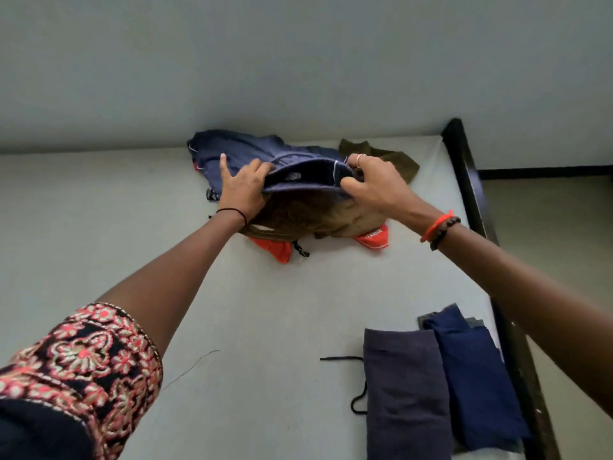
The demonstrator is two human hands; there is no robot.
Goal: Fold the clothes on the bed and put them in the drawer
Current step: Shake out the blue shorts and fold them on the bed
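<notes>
You are picking out the next piece to fold. Both your arms reach out long to the far heap of clothes on the bed. Your left hand and right hand each hold one end of the navy garment on top. Each grip is closed on its edge, though the cloth partly hides your left fingers, so that hold may be looser. Next, lift it clear of the heap, bring it near and spread it flat. Folded pieces lie near right.
</notes>
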